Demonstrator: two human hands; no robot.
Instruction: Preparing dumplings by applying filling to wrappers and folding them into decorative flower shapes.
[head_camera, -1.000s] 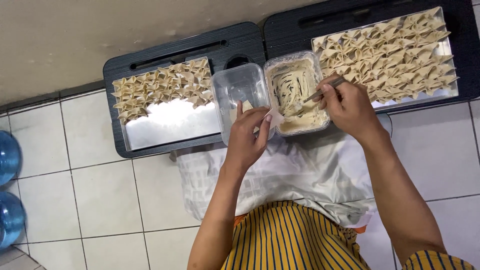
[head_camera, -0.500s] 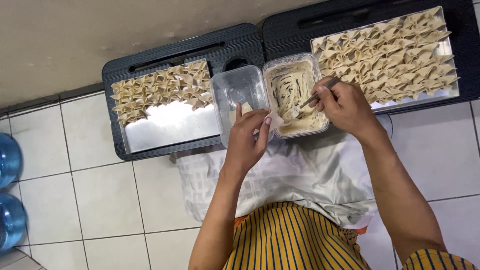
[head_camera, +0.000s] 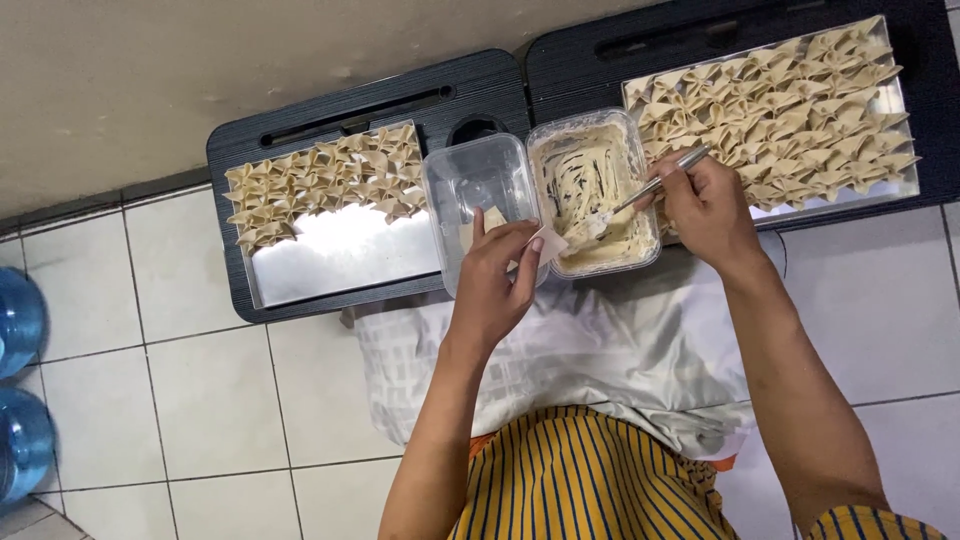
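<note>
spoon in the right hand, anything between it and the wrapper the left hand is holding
Nothing visible. The spoon in the right hand has its tip in the filling container, right beside the wrapper pinched by the left hand, with only open space between them.

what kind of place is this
Probably a home floor used for hand-making dumplings, not a commercial kitchen: white floor tiles, low black trays lined with folded dumplings, and a tub of filling the right hand scoops.

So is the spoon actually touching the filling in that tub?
Touching. The head view shows the spoon, held in the right hand, with its tip sunk into the pale filling.
</note>
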